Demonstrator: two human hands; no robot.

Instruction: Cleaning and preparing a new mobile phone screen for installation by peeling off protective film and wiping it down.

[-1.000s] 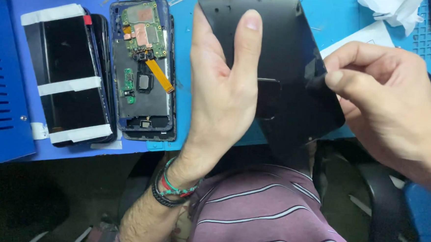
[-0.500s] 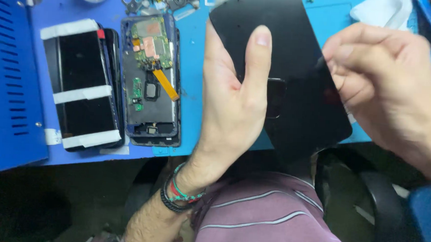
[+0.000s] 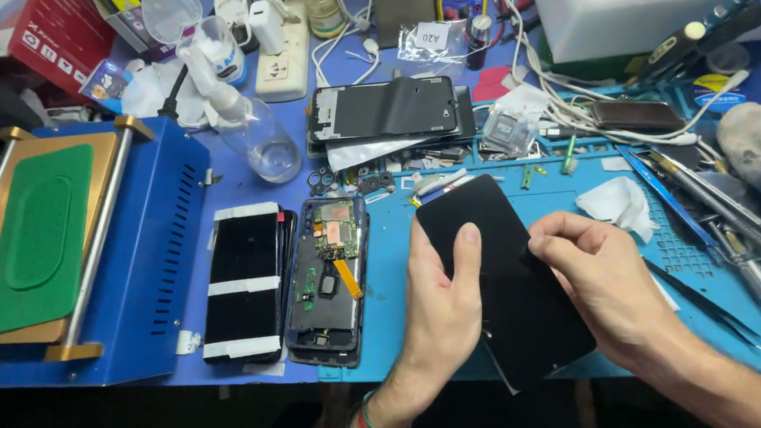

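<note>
My left hand [image 3: 441,311] holds a black glossy phone panel [image 3: 492,237] from below, thumb lying along its face. My right hand [image 3: 601,282] rests on the panel's right side, fingertips pinched at a point near its middle; what they pinch is hidden. The panel is tilted over the light-blue work mat [image 3: 395,267]. To its left lies an opened phone body [image 3: 332,281] with a bare circuit board and an orange flex cable. Beside that lies a black screen [image 3: 245,283] banded with white tape.
A blue heating machine with a green pad [image 3: 41,231] stands at left. A clear spray bottle [image 3: 246,124], a power strip [image 3: 283,53], another black back cover [image 3: 386,110], loose small parts, a crumpled tissue [image 3: 615,205] and tweezers [image 3: 706,300] crowd the bench.
The view has pulled back and up, showing far more of the bench. Both hands stay on the black panel, and my right hand has moved in over its right side.
</note>
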